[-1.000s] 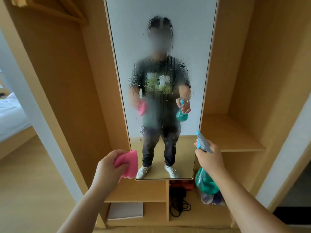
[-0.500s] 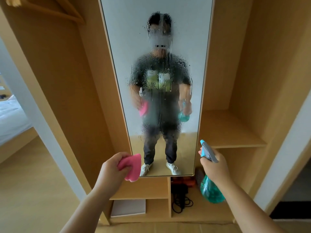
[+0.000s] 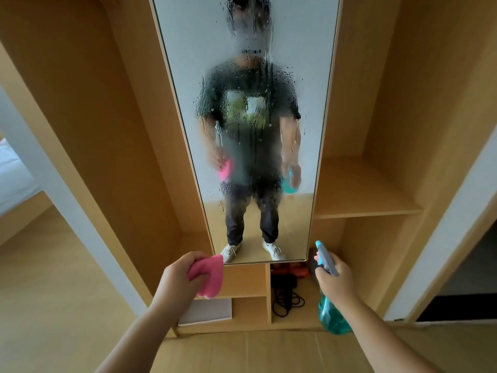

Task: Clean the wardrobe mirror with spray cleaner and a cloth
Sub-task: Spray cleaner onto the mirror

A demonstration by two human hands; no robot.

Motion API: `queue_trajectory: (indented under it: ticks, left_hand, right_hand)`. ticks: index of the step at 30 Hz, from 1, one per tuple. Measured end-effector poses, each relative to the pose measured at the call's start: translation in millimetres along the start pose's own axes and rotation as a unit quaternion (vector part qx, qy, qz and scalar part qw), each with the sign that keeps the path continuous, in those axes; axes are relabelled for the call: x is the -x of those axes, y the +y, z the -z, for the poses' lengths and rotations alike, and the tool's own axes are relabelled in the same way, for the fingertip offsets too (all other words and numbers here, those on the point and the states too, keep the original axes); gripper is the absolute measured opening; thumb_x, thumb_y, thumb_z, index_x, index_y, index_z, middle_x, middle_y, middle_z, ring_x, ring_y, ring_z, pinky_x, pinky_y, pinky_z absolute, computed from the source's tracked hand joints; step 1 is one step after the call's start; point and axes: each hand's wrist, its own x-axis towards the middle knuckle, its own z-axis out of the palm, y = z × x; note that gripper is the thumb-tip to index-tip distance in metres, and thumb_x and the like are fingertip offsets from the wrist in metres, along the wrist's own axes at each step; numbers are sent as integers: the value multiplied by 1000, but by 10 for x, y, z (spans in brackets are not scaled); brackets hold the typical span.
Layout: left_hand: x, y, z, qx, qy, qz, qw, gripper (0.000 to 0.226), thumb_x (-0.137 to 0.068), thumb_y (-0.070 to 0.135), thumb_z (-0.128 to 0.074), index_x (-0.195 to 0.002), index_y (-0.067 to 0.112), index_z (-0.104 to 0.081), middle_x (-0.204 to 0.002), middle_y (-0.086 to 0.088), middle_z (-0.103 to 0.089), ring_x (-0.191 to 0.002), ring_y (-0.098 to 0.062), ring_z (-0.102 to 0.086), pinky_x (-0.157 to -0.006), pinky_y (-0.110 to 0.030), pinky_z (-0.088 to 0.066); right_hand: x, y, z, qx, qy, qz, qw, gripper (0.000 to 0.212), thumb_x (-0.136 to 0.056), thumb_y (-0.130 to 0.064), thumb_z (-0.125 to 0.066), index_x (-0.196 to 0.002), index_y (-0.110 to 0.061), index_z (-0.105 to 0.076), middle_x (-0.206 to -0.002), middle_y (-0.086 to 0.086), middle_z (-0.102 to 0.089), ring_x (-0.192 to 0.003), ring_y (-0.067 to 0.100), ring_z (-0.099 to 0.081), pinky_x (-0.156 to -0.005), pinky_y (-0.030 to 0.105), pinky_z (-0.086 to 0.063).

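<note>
A tall mirror (image 3: 304, 76) fills the middle panel of a light wooden wardrobe. Its centre is wet with spray droplets and runs, and a standing person is reflected in it. My left hand (image 3: 178, 275) grips a bunched pink cloth (image 3: 211, 278) just below the mirror's lower left corner, apart from the glass. My right hand (image 3: 336, 278) holds a teal spray bottle (image 3: 332, 316) by its neck. Its grey and blue nozzle points up towards the mirror's lower right corner.
Below the mirror are small cubbies with a white flat box (image 3: 205, 310), black cables (image 3: 286, 300) and an orange item (image 3: 289, 270). A wooden shelf (image 3: 363, 195) sits to the right. A bed (image 3: 13, 181) shows at the far left. The floor is wooden.
The view has tilted down, so the mirror sits higher in frame. Both hands have dropped lower. The spray bottle has come away from the mirror and now hangs beside the bottom cubbies.
</note>
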Motion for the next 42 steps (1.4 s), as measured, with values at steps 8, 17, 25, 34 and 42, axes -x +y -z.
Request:
queue_trajectory:
  ticks: [8,17,25,34,42]
  left_hand:
    - [122,-151,-96,-6,0,33,999,52,-79,1,-71,-89,49,-56,-87,14,-67,-78,-7,-65,-52,-16,-50]
    - [194,-205,-102,-6,23,54,998,42,-78,0,-71,-96,37,-61,-88,10,-66,-81,-9,-63,-61,-18,-49]
    - [162,-165,-73,-8,40,57,998,44,-78,-2,-71,-95,37,-60,-88,15,-64,-82,-5,-61,-58,-13,-45]
    - [168,-170,67,-14,47,61,997,38,-77,0,-72,-100,31,-65,-88,18,-65,-81,-2,-61,-54,-12,-47]
    - [240,-254,282,-7,58,78,995,37,-78,1,-71,-102,29,-65,-90,12,-66,-82,-8,-61,-56,-13,-45]
  right_hand:
    - [-5,147,-56,12,19,5,1000,31,-86,-1,-53,-112,-15,-63,-88,13,-64,-74,25,-59,-62,28,-45]
    - [-71,243,-87,61,-3,-13,998,32,-90,-9,-54,-117,-22,-63,-83,0,-62,-69,12,-56,-51,19,-36]
    - [-170,283,-90,62,-9,-14,998,12,-89,-18,-57,-97,-23,-65,-77,3,-64,-71,23,-61,-61,29,-48]
    - [-111,32,-442,74,-106,51,990,29,-80,-12,-55,-96,-36,-57,-73,-15,-54,-66,6,-53,-62,22,-41]
    - [-51,-149,-801,66,-134,67,986,29,-85,-6,-52,-102,-28,-56,-71,-10,-50,-60,9,-48,-52,17,-35]
